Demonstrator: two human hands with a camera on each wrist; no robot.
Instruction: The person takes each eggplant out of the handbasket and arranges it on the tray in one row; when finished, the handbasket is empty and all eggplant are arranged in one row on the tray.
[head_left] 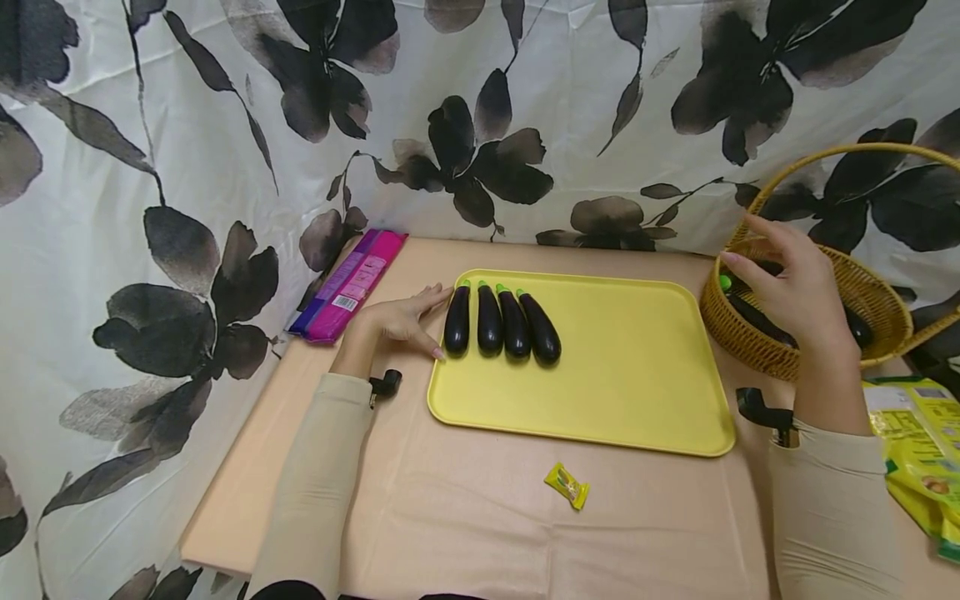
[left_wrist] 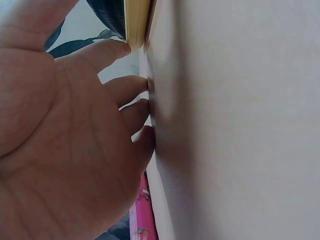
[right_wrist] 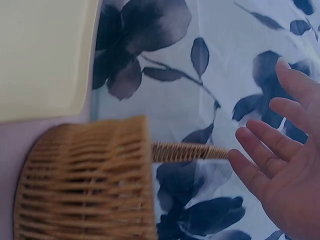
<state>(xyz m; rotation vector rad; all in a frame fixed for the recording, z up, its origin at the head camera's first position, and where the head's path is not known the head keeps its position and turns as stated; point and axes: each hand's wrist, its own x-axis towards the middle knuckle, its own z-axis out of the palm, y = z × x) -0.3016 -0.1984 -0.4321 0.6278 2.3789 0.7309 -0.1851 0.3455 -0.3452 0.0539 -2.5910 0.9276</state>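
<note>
Several dark eggplants (head_left: pixel 490 323) with green stem ends lie side by side on the left half of a yellow tray (head_left: pixel 615 367). At the tray's left edge rests my left hand (head_left: pixel 405 321), fingers spread; in the left wrist view its fingertips meet the table beside the tray rim (left_wrist: pixel 136 25). My right hand (head_left: pixel 802 287) is over a wicker basket (head_left: pixel 757 354), near its handle, with nothing in its grasp. More eggplants (head_left: pixel 757 321) lie inside the basket, partly hidden by that hand. The right wrist view shows the hand's fingers (right_wrist: pixel 262 150) extended beside the basket wall (right_wrist: pixel 90 185).
A pink and purple package (head_left: pixel 348 287) lies at the table's back left. In front of the tray is a small yellow wrapped candy (head_left: pixel 567 486). Yellow-green bags (head_left: pixel 922 458) sit at the right, below the basket. A floral curtain (head_left: pixel 585 108) hangs behind the table.
</note>
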